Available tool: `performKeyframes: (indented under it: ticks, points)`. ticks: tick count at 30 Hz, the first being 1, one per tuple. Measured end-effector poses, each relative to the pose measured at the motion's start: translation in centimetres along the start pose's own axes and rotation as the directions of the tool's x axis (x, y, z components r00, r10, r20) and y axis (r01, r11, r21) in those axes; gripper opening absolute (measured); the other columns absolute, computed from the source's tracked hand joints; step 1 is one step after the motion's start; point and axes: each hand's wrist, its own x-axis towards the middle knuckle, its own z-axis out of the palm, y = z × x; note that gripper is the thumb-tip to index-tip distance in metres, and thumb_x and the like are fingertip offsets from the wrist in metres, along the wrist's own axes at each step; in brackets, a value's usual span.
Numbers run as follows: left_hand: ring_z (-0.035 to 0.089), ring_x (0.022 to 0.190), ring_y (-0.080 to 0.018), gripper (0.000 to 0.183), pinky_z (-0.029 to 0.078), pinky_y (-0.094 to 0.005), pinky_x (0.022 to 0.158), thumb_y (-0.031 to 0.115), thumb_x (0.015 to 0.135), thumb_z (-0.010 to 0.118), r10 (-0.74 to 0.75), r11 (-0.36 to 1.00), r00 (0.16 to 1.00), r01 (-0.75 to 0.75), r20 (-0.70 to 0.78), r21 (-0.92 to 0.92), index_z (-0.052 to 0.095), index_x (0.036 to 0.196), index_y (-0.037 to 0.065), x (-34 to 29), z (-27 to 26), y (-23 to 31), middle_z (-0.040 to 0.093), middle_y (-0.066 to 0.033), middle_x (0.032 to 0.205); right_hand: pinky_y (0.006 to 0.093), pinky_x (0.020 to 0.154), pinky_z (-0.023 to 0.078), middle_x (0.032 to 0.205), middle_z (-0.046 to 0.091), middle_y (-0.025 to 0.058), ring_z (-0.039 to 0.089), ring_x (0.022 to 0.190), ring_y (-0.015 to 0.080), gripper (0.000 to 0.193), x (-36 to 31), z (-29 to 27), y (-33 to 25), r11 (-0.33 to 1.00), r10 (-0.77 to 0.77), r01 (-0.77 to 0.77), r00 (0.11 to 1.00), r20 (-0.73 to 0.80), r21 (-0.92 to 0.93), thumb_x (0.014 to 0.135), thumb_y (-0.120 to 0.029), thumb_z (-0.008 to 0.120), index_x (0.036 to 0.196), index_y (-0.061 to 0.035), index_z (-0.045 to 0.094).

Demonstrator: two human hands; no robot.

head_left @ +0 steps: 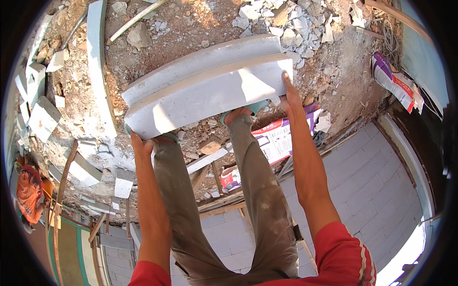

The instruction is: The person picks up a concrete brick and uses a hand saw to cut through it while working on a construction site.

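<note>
A long, pale grey concrete block (210, 101) with a stepped, channel-like profile spans the space in front of my feet, tilted up toward the right. At its near left corner my left hand (142, 144) grips the end, the fingers mostly hidden beneath. My right hand (290, 94) is closed around the right end, thumb against the end's edge and the other fingers largely out of sight. Patches of sunlight fall on the block's near face. Whether its underside touches the ground cannot be made out. My feet, in green footwear, stand just behind it.
Rubble (298, 33) is heaped beyond the block's right end. A long pale beam (96, 62) and several broken blocks (45, 119) lie left. Torn printed bags (276, 138) (395, 81) lie right. A pale pole (136, 21) rests far off; a block wall (362, 167) drops behind me.
</note>
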Motion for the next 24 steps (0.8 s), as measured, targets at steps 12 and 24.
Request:
performKeyframes:
  ticks: [12,24]
  points:
    - [0.05,0.122,-0.0335,0.049,0.044,-0.0528,0.1,0.043,0.099,0.039,0.002,0.997,1.0,0.0,-0.021,0.073,0.045,0.134,0.01,2.3,-3.6,1.8,0.051,-0.011,0.134,0.0327,0.08,0.051,0.11,0.064,0.0103,0.061,0.093,0.0201,0.067,-1.7,2.7,1.6,0.98,-0.064,0.088,0.988,-0.137,0.18,0.072,-0.035,0.087,0.121,-0.0001,0.058]
    - [0.036,0.133,-0.0401,0.07,0.051,-0.0528,0.095,0.051,0.094,0.053,-0.068,0.858,0.911,0.261,-0.406,0.443,0.031,0.144,0.008,-1.8,2.4,1.0,0.033,-0.0222,0.144,0.0332,0.083,0.049,0.112,0.063,0.01,0.06,0.098,0.0176,0.082,-3.9,4.7,2.8,0.829,-0.085,0.194,0.971,-0.225,0.525,0.069,-0.05,0.085,0.125,0.0007,0.053]
